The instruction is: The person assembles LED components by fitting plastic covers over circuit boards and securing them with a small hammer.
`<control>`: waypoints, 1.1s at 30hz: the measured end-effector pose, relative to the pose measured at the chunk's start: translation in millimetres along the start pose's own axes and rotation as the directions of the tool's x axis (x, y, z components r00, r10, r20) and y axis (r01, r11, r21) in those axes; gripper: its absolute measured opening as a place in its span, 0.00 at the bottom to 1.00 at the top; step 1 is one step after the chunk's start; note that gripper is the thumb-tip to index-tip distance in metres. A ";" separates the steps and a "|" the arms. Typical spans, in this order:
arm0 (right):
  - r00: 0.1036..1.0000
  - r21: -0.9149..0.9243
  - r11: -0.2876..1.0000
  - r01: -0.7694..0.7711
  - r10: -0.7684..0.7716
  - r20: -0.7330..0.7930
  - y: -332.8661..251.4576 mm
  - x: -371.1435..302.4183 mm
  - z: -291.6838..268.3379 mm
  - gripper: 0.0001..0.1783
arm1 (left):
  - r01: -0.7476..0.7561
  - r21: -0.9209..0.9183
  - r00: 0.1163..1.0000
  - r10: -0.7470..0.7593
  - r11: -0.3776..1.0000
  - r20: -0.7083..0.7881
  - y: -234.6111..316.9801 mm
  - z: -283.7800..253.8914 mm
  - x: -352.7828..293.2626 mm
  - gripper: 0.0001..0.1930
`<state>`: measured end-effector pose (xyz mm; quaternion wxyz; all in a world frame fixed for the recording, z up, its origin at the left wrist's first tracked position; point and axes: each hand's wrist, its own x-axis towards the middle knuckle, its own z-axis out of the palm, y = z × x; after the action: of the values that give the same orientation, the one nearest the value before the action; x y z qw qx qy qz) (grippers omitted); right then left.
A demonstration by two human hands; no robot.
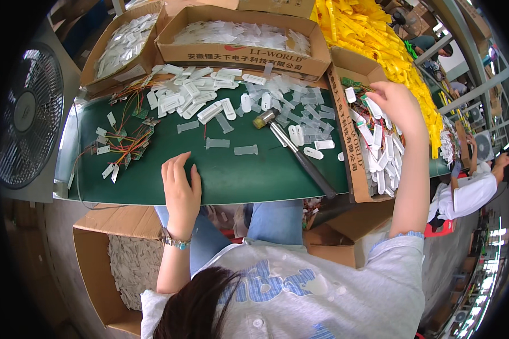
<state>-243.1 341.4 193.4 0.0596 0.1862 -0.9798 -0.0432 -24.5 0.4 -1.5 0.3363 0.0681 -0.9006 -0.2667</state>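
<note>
My left hand (181, 183) hovers at the near edge of the green tabletop (254, 181), fingers loosely bent, thumb apart, with nothing in it. Over the cardboard box at the right (350, 141), my right hand (398, 107) reaches in with its fingers bent and apart, close to a white casing (374, 107). White plastic casings and coloured wires fill that box. In front of my left hand lie clear plastic sleeves (246, 150). A hammer (300, 155) lies slantwise on the table, its black handle towards me.
White casings (181, 96) and clear sleeves (308, 107) are heaped mid-table. Wired circuit boards (124, 141) lie at the left, beside a fan (28, 113). Boxes of clear parts (243, 51) and a yellow strip pile (362, 34) stand behind. An open carton (90, 254) stands below.
</note>
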 end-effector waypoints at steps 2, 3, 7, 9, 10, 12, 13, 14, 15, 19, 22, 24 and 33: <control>0.979 0.048 0.994 0.098 -0.088 -0.184 -29.0 -18.1 7.3 0.15 | 0.008 0.012 1.000 -0.008 1.000 0.010 -0.1 0.6 -0.1 0.15; 0.961 0.163 0.973 0.161 -0.117 -0.252 -44.4 -22.4 16.8 0.12 | 0.004 0.014 1.000 -0.005 1.000 0.024 -0.3 1.1 0.5 0.15; 0.942 0.273 0.913 0.302 -0.242 -0.234 -111.0 -31.0 51.1 0.08 | -0.020 0.024 0.999 0.019 1.000 0.036 -1.7 1.2 0.5 0.14; 0.934 0.235 0.912 0.336 -0.290 -0.208 -119.4 -18.4 75.2 0.06 | -0.025 0.035 0.999 0.024 0.999 0.033 1.9 2.6 3.6 0.14; 0.932 0.174 0.925 0.337 -0.301 -0.202 -120.7 -10.6 87.5 0.06 | -0.039 0.030 0.998 0.038 0.999 0.043 1.3 4.3 3.9 0.14; 0.937 0.198 0.925 0.324 -0.285 -0.202 -124.4 1.9 98.9 0.06 | -0.047 0.024 0.997 0.045 0.999 0.057 0.2 5.7 3.9 0.15; 0.944 0.217 0.927 0.305 -0.264 -0.198 -128.2 5.9 101.2 0.06 | -0.038 0.035 0.998 0.036 0.999 0.055 0.1 4.1 3.1 0.15; 0.952 0.251 0.927 0.280 -0.236 -0.193 -133.8 8.6 103.3 0.06 | -0.034 0.031 0.998 0.032 0.999 0.054 -0.2 2.6 1.9 0.15; 0.950 0.249 0.924 0.289 -0.245 -0.193 -140.6 11.6 105.0 0.06 | -0.031 0.021 0.998 0.030 0.999 0.052 -0.1 3.0 2.1 0.15; 0.905 0.273 0.871 0.408 -0.346 -0.246 -177.2 26.2 112.6 0.07 | -0.047 0.031 0.997 0.045 0.998 0.058 -1.7 0.9 2.1 0.15; 0.923 0.382 0.842 0.382 -0.371 -0.105 -205.6 47.1 124.0 0.10 | -0.040 0.016 0.998 0.039 0.999 0.048 -1.7 0.1 1.7 0.14; 0.912 0.397 0.822 0.409 -0.380 -0.154 -218.3 56.1 138.5 0.11 | -0.037 -0.005 0.998 0.038 0.999 0.043 -3.6 3.3 1.9 0.13; 0.717 0.358 0.623 0.695 -0.568 -0.404 -233.1 74.7 161.4 0.09 | -0.034 -0.002 0.998 0.034 0.999 0.044 -4.2 3.6 -0.7 0.12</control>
<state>-249.6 107.8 16.4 0.1154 0.5332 -0.8113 0.2102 -26.5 -1.4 -6.4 0.3209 0.0465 -0.9087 -0.2630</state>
